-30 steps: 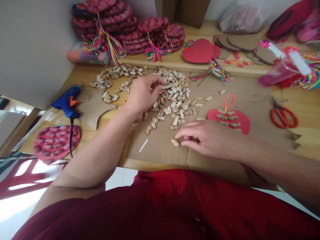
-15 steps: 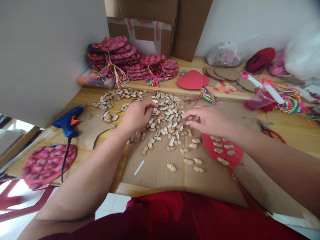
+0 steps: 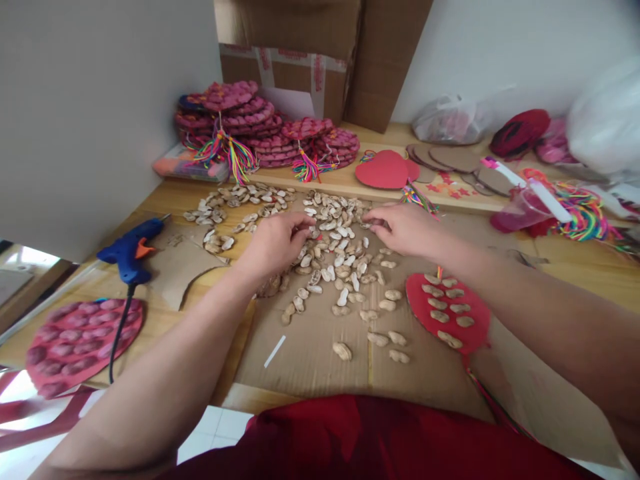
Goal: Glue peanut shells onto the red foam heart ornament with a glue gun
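Observation:
Peanut shells (image 3: 345, 233) lie in a loose pile on a flat cardboard sheet (image 3: 310, 367). At the pile's left side is my left hand (image 3: 280, 240), its thumb and fingers curled together; what they pinch, if anything, cannot be made out. My right hand (image 3: 403, 228) reaches in from the other side with bent fingers at the pile's edge, their tips partly hidden. Several peanuts (image 3: 343, 351) are spread on the cardboard nearer my body. Below my right forearm rests a red oval card (image 3: 425, 300) with peanut shells set in rows and a cord hanging from it.
To the left are a blue glue gun (image 3: 127, 250), a cardboard offcut (image 3: 175, 267) and a pink shell-covered piece (image 3: 75, 340). Stacked pink pieces with tassels (image 3: 235, 127) stand on the rear ledge, beside a red card (image 3: 383, 170). A plastic cup (image 3: 523, 207) holds pink material at right.
My right hand has moved slightly left and up, closer to the pile. My left hand stays by the shells. The view has shifted a little, showing more of the red oval card.

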`<act>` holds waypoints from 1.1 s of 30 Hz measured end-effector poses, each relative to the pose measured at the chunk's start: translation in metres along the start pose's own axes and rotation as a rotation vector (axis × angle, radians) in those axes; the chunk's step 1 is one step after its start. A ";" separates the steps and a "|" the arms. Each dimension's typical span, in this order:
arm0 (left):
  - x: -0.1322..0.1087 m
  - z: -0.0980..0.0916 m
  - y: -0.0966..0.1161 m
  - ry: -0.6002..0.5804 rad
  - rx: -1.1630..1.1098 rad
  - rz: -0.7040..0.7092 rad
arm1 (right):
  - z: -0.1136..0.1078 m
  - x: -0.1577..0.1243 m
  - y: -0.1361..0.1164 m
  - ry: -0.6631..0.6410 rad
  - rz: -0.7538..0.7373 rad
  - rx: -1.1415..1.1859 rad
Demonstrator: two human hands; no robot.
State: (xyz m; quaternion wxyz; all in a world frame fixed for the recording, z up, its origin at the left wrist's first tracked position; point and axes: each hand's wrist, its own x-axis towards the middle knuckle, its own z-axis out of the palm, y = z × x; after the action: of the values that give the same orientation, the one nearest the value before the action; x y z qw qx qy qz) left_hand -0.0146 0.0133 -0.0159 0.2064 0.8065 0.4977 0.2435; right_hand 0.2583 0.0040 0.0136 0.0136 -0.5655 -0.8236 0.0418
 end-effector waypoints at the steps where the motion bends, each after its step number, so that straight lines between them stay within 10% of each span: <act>1: 0.000 0.000 0.000 -0.004 -0.004 -0.002 | -0.002 0.000 0.000 0.009 0.007 0.005; 19: 0.003 0.000 -0.008 0.131 0.013 -0.021 | -0.001 0.022 0.014 0.142 0.125 0.207; 33: 0.010 -0.032 -0.023 0.102 0.315 -0.417 | 0.012 0.034 0.023 0.067 0.077 0.323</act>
State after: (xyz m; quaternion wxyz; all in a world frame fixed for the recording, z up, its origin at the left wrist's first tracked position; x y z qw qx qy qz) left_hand -0.0460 0.0350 -0.0016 0.0986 0.6955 0.6945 0.1557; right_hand 0.2664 0.0436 -0.0015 0.1302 -0.5882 -0.7829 0.1554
